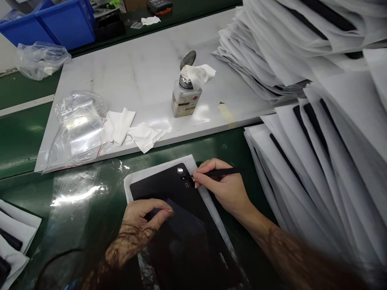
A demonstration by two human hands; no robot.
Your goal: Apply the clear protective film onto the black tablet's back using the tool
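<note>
On the green workbench (27, 137), the right hand (225, 187) pinches a black stylus (223, 172) whose tip touches the tablet's (169, 189) camera corner, while the left hand (142, 225) pinches its film (181, 225) nearer in.

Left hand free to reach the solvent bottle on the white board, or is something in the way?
Probably yes, but not freely. The left hand is pinching film on the black tablet, so it would have to let go first. The bottle stands straight ahead on the white board, with nothing standing between.

Tablet (181, 209) under both hands, on sleeve (137, 177). Bottle (185, 96) behind right hand (223, 185); wipes (133, 131) behind left hand (140, 223); sleeve stacks (317, 161) right of grip.
</note>
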